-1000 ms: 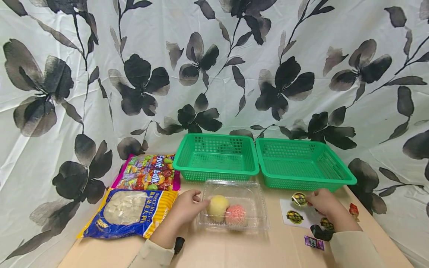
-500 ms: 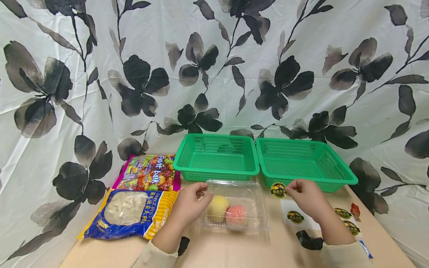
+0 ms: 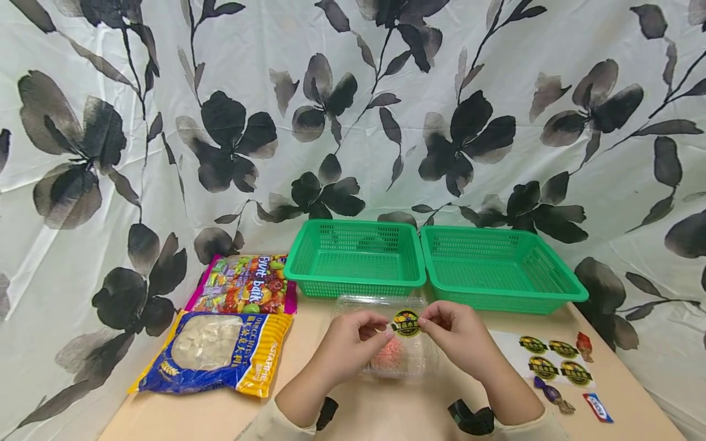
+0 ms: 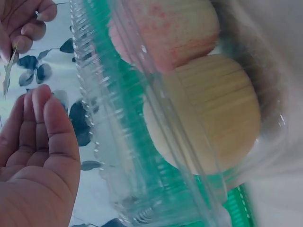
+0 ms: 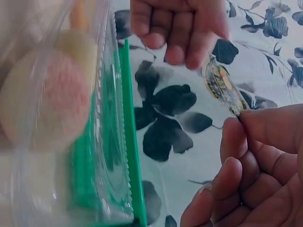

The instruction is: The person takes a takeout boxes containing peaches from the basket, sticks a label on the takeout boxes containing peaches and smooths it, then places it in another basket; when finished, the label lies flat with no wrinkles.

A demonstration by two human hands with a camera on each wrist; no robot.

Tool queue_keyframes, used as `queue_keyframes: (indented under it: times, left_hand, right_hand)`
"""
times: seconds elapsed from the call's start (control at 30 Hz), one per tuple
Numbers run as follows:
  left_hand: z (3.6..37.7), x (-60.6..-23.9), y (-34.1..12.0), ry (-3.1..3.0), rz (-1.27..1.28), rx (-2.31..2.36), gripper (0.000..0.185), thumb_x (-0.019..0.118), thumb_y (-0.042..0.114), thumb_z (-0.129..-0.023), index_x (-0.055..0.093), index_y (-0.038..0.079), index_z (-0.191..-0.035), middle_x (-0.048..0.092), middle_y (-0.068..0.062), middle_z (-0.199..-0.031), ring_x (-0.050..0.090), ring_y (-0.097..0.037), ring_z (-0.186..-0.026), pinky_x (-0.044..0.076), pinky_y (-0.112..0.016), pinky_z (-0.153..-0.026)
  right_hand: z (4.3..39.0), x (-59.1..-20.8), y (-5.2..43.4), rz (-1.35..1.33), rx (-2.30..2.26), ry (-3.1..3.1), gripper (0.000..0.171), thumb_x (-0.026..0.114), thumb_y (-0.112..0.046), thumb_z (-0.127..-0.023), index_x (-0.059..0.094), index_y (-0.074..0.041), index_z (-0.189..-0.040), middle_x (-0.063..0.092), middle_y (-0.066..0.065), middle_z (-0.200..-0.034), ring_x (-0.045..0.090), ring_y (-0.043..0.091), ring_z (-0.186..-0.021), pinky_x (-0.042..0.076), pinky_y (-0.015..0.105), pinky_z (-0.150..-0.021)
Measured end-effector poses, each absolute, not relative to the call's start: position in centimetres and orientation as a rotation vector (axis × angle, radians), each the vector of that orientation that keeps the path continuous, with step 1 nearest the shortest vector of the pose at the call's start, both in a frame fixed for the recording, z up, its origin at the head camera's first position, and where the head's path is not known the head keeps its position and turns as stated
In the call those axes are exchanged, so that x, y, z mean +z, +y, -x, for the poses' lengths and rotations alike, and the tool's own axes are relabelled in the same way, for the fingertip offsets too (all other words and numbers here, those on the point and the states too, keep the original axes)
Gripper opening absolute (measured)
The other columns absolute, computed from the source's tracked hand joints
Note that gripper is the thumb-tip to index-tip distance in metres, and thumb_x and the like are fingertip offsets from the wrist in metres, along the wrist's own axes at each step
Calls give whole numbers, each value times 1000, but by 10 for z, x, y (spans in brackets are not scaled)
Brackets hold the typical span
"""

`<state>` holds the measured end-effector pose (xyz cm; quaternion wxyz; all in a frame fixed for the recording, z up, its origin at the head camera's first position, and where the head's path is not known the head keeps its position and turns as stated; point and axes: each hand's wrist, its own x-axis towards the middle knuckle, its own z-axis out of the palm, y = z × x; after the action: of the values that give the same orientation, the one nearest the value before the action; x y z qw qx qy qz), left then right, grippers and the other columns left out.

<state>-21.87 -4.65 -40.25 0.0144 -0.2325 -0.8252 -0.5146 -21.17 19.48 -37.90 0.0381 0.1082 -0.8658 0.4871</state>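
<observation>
Between thumb and forefinger, my right hand pinches a round black-and-gold sticker, held above a clear plastic clamshell box. My left hand is at the sticker's left edge with fingers loosely bent; whether it touches the sticker I cannot tell. Inside the box are a pink round item and a yellow round item, which the left hand hides in the head view. Both wrist views show the box's ridged edge. At the right lies a white sheet bearing several matching stickers.
Two green baskets stand side by side behind the box. To the left lie a blue-and-yellow pasta bag and a fruit candy bag. Wrapped sweets, red, purple and blue-and-red, lie at the right.
My right hand has lifted the sticker off the sheet at the right and carried it left over the box. My left hand has shifted right to meet it.
</observation>
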Motion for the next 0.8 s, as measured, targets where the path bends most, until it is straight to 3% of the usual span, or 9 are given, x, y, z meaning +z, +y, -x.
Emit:
queue_keyframes:
  times: [0.17, 0.43, 0.63, 0.8]
  left_hand:
    - [217, -399, -44, -2590, 683, -1601, 16, 68, 26, -99, 76, 12, -101, 75, 1, -92, 64, -7, -79, 55, -23, -72]
    - [229, -392, -48, -2664, 668, -1481, 14, 66, 21, -99, 75, 16, -89, 68, 9, -80, 60, -7, -74, 53, -25, -70]
    - [244, -386, -52, -2792, 661, -1336, 21, 66, 21, -99, 73, 17, -79, 62, 7, -70, 51, -10, -62, 46, -25, -57]
    - [254, -382, -52, -2904, 654, -1177, 35, 62, 19, -98, 58, 18, -63, 48, 8, -59, 42, -9, -53, 37, -25, -50]
  right_hand:
    - [210, -381, 187, -339, 1596, -2632, 5, 72, -13, -96, 72, -9, -93, 71, 4, -86, 60, 16, -72, 51, 28, -61]
    - [223, -383, 182, -320, 1657, -2667, 9, 71, -15, -96, 72, -6, -94, 72, 8, -87, 65, 20, -79, 53, 30, -68]
    - [239, -388, 178, -300, 1706, -2731, 12, 70, -14, -97, 72, -3, -92, 71, 12, -85, 59, 22, -71, 57, 35, -64]
    - [250, -391, 173, -300, 1685, -2815, 16, 69, -13, -96, 71, -1, -87, 69, 9, -80, 58, 18, -65, 58, 33, -60]
